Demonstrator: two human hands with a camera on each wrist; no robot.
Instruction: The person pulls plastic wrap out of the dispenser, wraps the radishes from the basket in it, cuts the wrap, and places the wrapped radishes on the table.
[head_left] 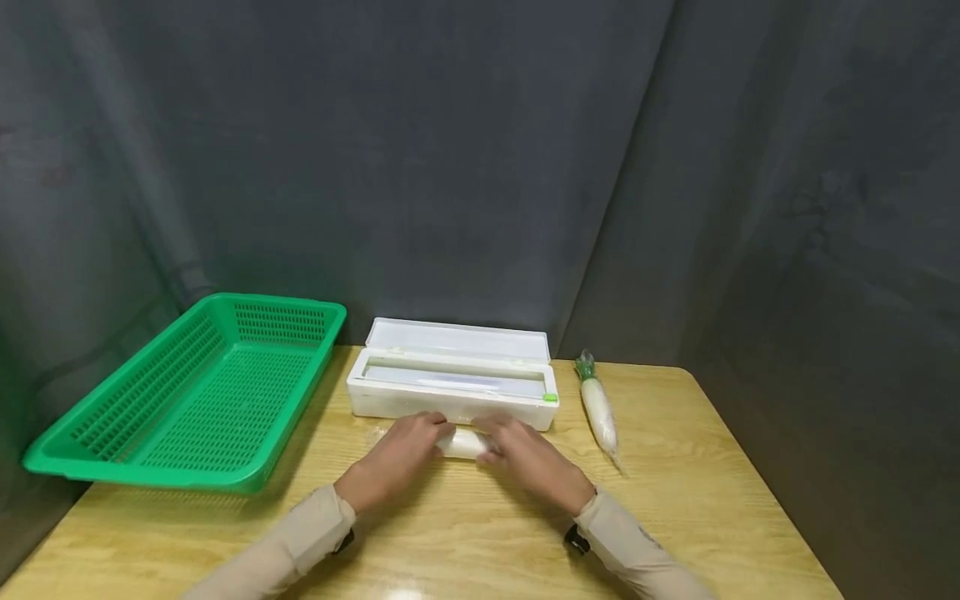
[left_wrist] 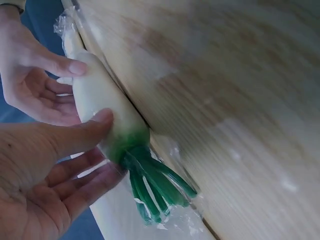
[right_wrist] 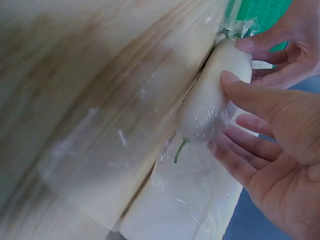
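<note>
A white radish [head_left: 462, 444] lies crosswise in front of the white cling film dispenser [head_left: 450, 407], with clear film [right_wrist: 185, 195] around it. My left hand [head_left: 408, 448] grips the radish near its green leaf stalks [left_wrist: 155, 185], thumb on top and fingers curled beneath. My right hand [head_left: 521, 450] holds the other end the same way, with a thin green tip [right_wrist: 180, 151] and loose film sticking out beyond it. In the head view both hands hide the radish's ends. The dispenser's lid [head_left: 457, 337] stands raised, showing the film roll inside.
A large green plastic basket [head_left: 262, 417] stands on the left of the wooden table [head_left: 465, 533]. To the right of the dispenser lies another white radish [head_left: 599, 412], wrapped in film, its green top pointing back. Dark grey curtains [head_left: 412, 167] hang behind and at the sides.
</note>
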